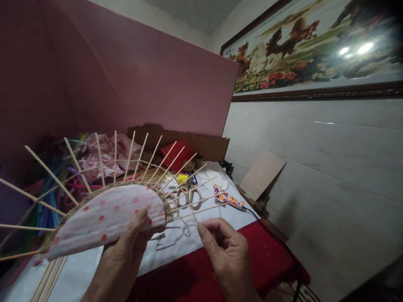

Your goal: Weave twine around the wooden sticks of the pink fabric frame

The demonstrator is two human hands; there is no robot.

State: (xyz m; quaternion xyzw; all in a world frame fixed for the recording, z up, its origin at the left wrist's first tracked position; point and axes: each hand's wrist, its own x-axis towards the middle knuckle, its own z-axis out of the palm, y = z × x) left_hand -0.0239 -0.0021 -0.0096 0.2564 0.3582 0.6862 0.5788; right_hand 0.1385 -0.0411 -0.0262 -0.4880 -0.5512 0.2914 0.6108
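My left hand [126,247] grips a round basket base [103,220] covered in pink spotted cloth, thumb pressed on its top face. Thin wooden sticks [132,161] fan out from its rim, with cord woven around the edge. My right hand [225,251] is at the base's right side, fingers pinched on a thin pale cord [193,216] that runs between the sticks. The base is tilted up toward me above the table.
A floral-handled glue gun [228,198] with a black cable lies on the white sheet [201,241] over a red cloth [267,256]. Tape rolls [190,197], pink fabric [107,153], a cardboard box [201,144], loose sticks [47,279] and a pink wall surround it.
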